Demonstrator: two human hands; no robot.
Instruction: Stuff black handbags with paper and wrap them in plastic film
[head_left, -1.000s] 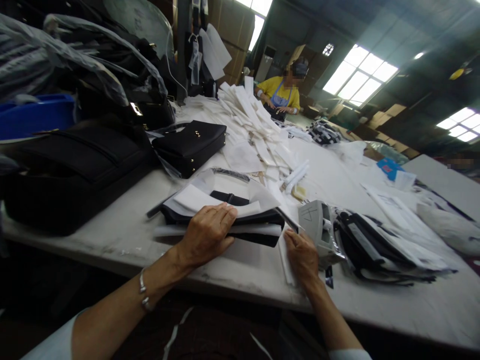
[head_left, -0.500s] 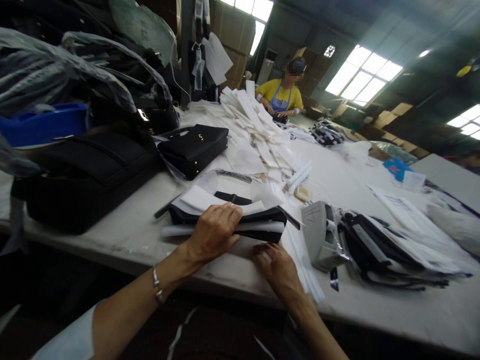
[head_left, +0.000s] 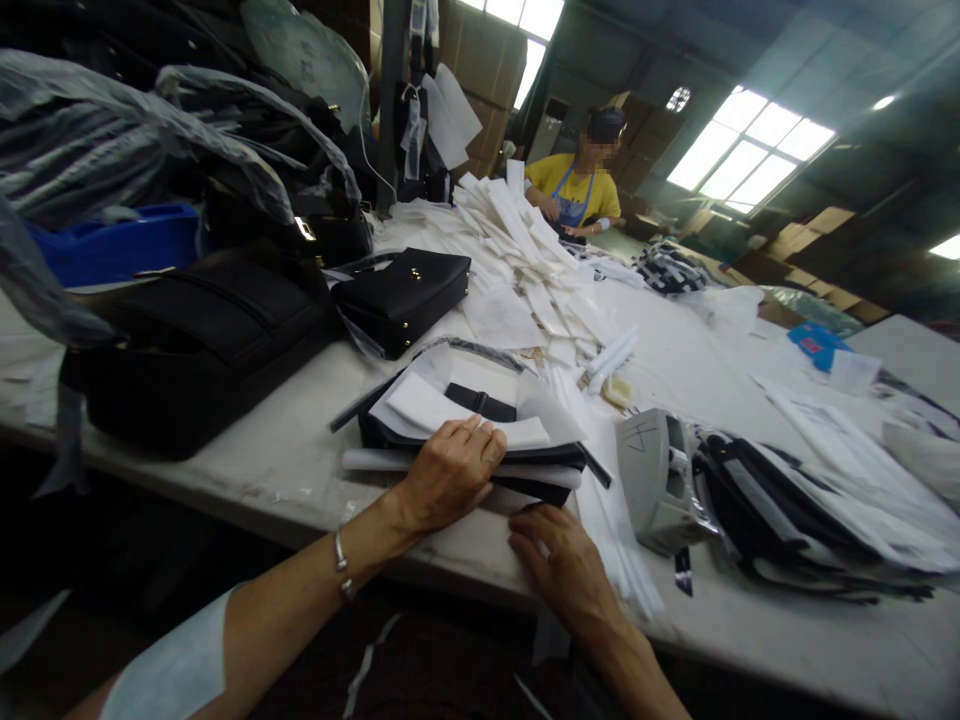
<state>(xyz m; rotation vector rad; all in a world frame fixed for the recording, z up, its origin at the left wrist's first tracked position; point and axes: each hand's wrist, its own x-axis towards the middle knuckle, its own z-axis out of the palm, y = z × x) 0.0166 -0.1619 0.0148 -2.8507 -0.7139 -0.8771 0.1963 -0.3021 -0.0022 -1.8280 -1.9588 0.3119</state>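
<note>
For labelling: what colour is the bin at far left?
Blue bin, head view.

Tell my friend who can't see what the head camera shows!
A person's left hand presses flat on a black bag wrapped in white paper on a table, while the right hand rests on paper beside it. Another person in yellow works far behind.

Right hand [head_left: 562, 565] fingertips under the black bag [head_left: 480, 440]; co-worker's face blurred

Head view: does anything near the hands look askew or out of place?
Yes. White strips beside the right hand fan out over the table's front edge. Behind the bag under the left hand, the white strip pile is jumbled.
</note>
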